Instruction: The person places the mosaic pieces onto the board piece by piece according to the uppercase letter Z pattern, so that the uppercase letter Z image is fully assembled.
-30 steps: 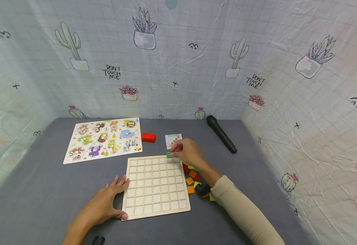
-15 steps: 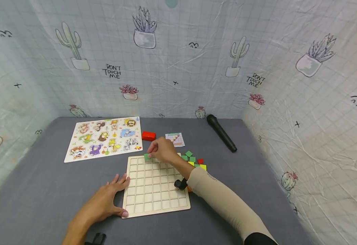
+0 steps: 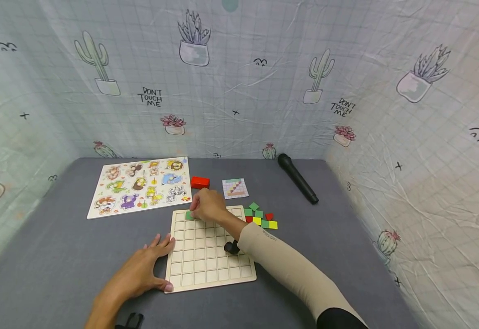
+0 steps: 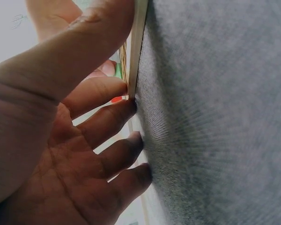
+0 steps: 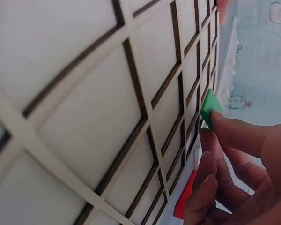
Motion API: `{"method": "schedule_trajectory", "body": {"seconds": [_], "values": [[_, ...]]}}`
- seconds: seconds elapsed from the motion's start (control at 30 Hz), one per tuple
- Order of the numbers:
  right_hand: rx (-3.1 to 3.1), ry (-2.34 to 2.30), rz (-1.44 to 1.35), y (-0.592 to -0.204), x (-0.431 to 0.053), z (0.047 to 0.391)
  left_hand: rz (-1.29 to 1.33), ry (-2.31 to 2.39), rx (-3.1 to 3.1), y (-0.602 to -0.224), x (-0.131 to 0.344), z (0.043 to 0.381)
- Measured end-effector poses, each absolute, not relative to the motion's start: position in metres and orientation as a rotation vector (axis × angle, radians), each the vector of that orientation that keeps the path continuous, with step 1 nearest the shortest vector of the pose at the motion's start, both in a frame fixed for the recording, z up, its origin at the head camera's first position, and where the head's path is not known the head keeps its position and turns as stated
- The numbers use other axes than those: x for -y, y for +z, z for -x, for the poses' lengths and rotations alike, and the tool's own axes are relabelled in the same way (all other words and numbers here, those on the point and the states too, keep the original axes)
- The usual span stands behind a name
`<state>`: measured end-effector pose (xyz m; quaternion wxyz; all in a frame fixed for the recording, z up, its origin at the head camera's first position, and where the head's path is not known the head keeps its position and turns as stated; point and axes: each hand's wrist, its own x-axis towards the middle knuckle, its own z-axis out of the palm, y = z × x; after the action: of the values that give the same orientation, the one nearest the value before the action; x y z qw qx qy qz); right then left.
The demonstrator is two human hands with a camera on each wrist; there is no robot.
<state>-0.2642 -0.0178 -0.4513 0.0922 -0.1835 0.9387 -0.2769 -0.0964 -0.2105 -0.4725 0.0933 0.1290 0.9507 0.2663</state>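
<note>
A pale wooden grid board [image 3: 200, 265] lies flat on the grey table, its square cells bare where they show. Over its far edge, left of the middle, my right hand [image 3: 209, 205] pinches a green square tile [image 5: 210, 105] between thumb and fingertips; in the right wrist view the tile is tilted at the grid. My left hand [image 3: 142, 269] rests at the board's left edge with fingers spread, thumb near the front corner. In the left wrist view, the left fingers [image 4: 107, 124] touch the board's side [image 4: 138, 51].
Several green, yellow and red tiles [image 3: 265, 224] lie right of the board. Behind it are a small pattern card [image 3: 235, 188], a red block [image 3: 200, 183] and an animal picture board [image 3: 138, 187]. A black microphone [image 3: 298, 178] lies at the back right.
My right hand has carried the green tile leftward along the board's far edge, uncovering the pattern card and some loose tiles. My left hand has stayed at the board's left edge.
</note>
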Motion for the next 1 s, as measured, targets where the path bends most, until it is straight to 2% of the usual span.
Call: {"method": "schedule_trajectory", "body": {"seconds": [0.4,0.67,1.0], "values": [[-2.679,-0.870,0.650,-0.455,0.009,0.268,-0.403,0.785,-2.834,-0.473,0.211,0.095],[-2.595,-1.095,0.773,-0.449,-0.040,0.276,-0.394,0.797,-2.837,-0.473,0.212,0.096],[-2.611,-1.166,0.693,-0.447,-0.118,0.285,-0.417,0.775,-2.845,-0.475,0.213,0.096]]}}
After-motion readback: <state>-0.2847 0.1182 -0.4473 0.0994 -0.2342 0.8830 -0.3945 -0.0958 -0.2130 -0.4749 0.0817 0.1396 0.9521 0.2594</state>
